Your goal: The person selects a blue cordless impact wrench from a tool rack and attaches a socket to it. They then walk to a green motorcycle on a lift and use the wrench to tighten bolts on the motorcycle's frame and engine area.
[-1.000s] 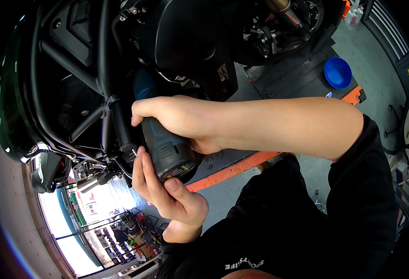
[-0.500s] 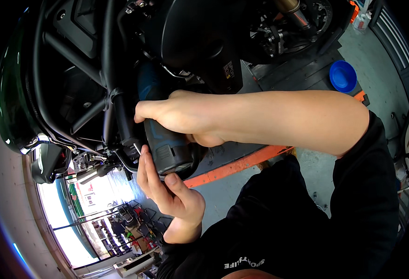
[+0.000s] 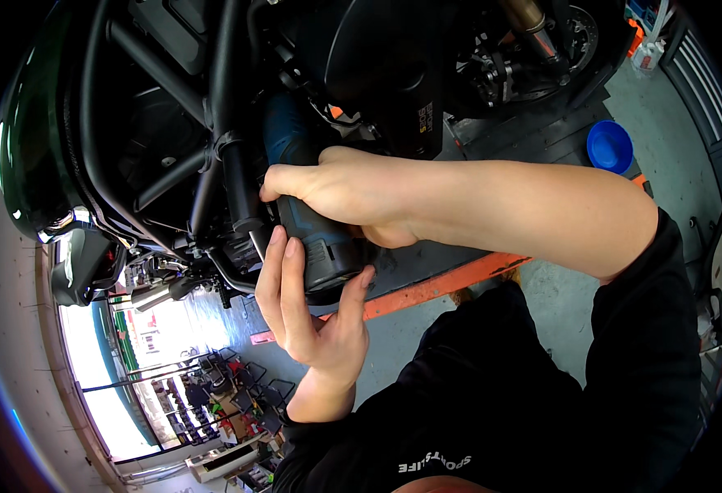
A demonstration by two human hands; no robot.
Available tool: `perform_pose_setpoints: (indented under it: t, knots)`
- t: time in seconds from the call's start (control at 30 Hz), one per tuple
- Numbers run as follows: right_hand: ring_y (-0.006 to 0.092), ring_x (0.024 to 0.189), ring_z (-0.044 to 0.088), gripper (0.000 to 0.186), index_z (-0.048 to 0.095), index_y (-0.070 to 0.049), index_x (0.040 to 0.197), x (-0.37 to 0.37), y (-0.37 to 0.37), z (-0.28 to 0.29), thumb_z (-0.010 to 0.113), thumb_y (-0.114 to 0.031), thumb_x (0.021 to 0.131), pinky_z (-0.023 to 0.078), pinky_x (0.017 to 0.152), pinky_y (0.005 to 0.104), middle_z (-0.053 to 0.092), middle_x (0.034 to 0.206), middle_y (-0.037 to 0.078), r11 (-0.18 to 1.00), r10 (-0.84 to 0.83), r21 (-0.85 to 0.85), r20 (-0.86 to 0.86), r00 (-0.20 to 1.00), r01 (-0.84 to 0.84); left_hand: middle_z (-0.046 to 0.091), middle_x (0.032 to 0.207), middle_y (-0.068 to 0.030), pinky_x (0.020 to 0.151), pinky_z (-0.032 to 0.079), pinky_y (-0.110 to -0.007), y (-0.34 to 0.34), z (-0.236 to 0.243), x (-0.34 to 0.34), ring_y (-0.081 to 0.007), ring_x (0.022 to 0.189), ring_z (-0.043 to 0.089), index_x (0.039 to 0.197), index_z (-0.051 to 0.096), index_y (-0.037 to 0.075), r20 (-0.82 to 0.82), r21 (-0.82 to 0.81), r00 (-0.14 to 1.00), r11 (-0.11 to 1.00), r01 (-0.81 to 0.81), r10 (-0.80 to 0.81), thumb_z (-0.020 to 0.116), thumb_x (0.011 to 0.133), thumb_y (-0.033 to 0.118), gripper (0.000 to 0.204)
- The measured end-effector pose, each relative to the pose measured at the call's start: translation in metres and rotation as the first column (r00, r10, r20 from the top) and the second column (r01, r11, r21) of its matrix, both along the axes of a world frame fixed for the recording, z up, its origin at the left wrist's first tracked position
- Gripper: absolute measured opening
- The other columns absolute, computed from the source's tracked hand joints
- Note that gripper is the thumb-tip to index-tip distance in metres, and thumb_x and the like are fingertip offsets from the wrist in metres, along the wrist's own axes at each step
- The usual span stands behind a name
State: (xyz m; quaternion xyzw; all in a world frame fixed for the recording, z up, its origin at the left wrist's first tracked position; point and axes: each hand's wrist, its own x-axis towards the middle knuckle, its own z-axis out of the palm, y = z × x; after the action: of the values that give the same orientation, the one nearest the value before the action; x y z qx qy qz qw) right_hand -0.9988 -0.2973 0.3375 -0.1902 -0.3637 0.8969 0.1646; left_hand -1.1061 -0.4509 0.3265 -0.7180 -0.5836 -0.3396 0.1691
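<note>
A cordless power tool [image 3: 334,254] with a dark grey and blue body lies slanted beside a motorcycle's black frame tubes [image 3: 239,187]. My right hand [image 3: 328,193] is closed around it, thumb over the upper side; its other fingers are hidden. At the tool's rear end, near its vent slots, my left hand [image 3: 316,316] cups the body from below, with fingers on one side and the thumb on the other. The tool's front end runs into shadow among the motorcycle parts, so what it touches there cannot be seen.
The motorcycle's black lower fairing [image 3: 386,66] and front fork [image 3: 529,20] stand beyond my hands. An orange-edged lift platform [image 3: 443,283] lies underneath. A blue basin [image 3: 610,147] sits at the right. Shelving and equipment [image 3: 213,394] fill the lower left background.
The tool and motorcycle appear further right in the picture as the view shifts. My left thumb has moved outward around the tool's rear, and the left fingers lie against its body.
</note>
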Motion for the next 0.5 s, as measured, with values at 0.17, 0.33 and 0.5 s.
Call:
perform_pose_setpoints:
  t: [0.17,0.33,0.5]
  knots:
    - [0.0221,0.084,0.066,0.05,0.063,0.008,0.113,-0.008,-0.001,-0.009,0.071,-0.038,0.094,0.056,0.073,0.0364,0.066,0.098,0.014,0.999,-0.013,0.039,-0.018,1.0,0.014,0.06,0.145,-0.0257,0.109,0.05,-0.042,-0.003,-0.001,-0.007,-0.038,0.129,0.062,0.14,0.062,-0.006,0.035,0.03,0.999,0.999,0.017,-0.018,0.096,0.07,0.008,0.079]
    - [0.0209,0.084,0.066,0.047,0.065,0.007,0.11,-0.002,-0.007,-0.005,0.071,-0.037,0.094,0.055,0.073,0.036,0.066,0.096,0.012,0.999,-0.046,0.03,0.033,0.998,0.045,0.061,0.144,-0.0266,0.107,0.052,-0.042,-0.001,-0.005,-0.011,-0.0376,0.126,0.064,0.138,0.062,-0.006,0.054,0.057,0.996,0.996,0.062,-0.065,0.097,0.069,0.009,0.079]
    - [0.0187,0.084,0.067,0.045,0.066,0.005,0.108,0.006,-0.008,-0.004,0.072,-0.037,0.094,0.056,0.076,0.0347,0.068,0.095,0.012,0.999,-0.033,0.019,0.009,0.999,0.032,0.062,0.141,-0.0262,0.102,0.057,-0.04,0.0,0.001,-0.001,-0.0366,0.121,0.067,0.133,0.066,-0.007,0.041,0.095,0.994,0.991,0.098,-0.102,0.101,0.064,0.011,0.079]
